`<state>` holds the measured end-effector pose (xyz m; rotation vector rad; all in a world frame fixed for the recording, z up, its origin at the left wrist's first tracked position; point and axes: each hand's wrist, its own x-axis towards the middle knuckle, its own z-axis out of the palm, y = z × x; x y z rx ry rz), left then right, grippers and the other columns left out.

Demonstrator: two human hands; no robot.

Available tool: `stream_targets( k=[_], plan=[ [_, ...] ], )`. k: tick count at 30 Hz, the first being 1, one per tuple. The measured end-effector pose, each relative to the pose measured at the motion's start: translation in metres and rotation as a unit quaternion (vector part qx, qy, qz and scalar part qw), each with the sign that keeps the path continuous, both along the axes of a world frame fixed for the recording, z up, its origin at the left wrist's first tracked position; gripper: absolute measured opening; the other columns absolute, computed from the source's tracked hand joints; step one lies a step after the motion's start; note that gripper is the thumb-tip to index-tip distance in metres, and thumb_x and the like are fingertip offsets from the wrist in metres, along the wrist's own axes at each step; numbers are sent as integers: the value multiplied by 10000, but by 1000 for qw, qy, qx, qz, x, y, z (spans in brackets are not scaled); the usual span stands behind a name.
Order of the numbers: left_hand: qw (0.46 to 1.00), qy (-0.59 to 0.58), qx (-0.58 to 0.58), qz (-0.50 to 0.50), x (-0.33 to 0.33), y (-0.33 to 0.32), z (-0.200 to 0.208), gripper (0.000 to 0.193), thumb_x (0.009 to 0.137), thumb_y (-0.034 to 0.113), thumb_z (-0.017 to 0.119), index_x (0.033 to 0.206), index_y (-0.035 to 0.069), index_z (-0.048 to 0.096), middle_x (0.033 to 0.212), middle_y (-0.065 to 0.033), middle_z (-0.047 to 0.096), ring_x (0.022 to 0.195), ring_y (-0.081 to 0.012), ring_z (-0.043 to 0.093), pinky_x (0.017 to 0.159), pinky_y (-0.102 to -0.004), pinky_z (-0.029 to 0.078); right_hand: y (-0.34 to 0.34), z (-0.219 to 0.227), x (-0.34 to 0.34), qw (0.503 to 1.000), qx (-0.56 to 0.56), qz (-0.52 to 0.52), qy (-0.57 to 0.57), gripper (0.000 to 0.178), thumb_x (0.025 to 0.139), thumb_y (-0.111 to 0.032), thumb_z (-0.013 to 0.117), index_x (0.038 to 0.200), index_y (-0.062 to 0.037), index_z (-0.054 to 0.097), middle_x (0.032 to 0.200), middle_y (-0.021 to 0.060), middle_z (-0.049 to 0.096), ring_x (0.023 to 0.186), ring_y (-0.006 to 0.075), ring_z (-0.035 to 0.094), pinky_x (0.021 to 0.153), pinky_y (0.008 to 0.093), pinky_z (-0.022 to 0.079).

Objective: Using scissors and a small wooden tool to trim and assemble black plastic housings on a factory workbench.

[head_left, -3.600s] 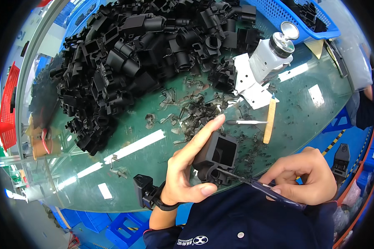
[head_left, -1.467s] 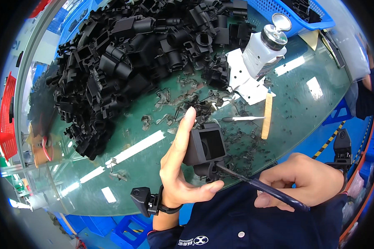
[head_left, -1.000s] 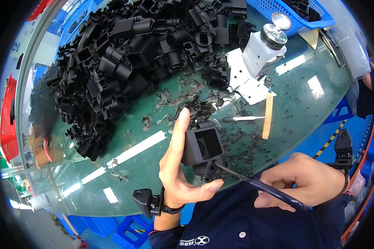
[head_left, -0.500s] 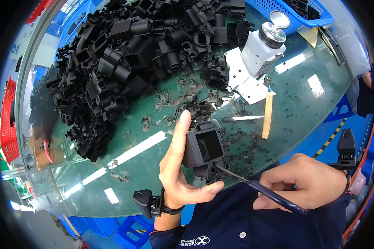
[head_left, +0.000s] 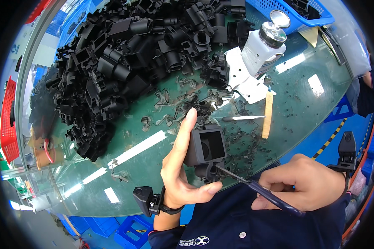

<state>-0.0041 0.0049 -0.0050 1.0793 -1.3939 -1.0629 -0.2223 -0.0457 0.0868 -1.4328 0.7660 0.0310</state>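
Factory bench: heaped black plastic parts

Black plastic part, green glass-topped table, blue basket, white bottle, red crate.

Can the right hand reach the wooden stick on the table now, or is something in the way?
Probably not at once. The right hand is closed around a thin tool working on the black part. The wooden stick lies uncovered on the glass beyond it, so the path looks free once the tool is put down.
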Motion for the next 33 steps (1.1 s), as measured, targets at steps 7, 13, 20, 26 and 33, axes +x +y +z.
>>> stream_targets(
  k=[7,13,20,26,33],
  plan=[
    [999,39,35,4,-2,1,0,937,618,313,722,1281,-170,269,1336,-283,331,1176,-298,447,1001,-350,285,2,-1,0,1000,7,-7,4,327,853,-218,566,617,-10,478,431,81,443,357,224,433,385,327,315],
    [998,64,20,-7,-5,-1,1,934,634,327,713,1282,-172,263,1332,-272,342,1148,-274,473,985,-330,304,1,-3,-1,1000,13,-6,-3,323,854,-216,564,621,-9,481,431,79,445,358,214,438,385,325,314],
    [997,68,30,-31,-4,-2,1,931,651,351,699,1285,-170,260,1328,-261,354,1141,-255,475,975,-315,311,-1,-6,-2,1000,22,4,-16,314,856,-213,561,630,-7,488,438,84,450,367,210,436,393,325,317],
    [994,92,49,-26,-7,-1,5,925,657,361,691,1285,-168,265,1334,-260,346,1170,-265,449,987,-319,296,-2,-6,-2,1000,17,12,-13,313,856,-209,561,632,-3,487,438,86,443,367,215,428,394,325,315],
    [993,96,42,-52,-5,0,2,926,671,388,678,1284,-168,262,1352,-270,314,1204,-277,414,1005,-326,270,1,-7,-2,1000,6,2,-22,320,857,-213,560,628,-4,482,435,84,426,363,220,416,393,328,312]
  ],
)
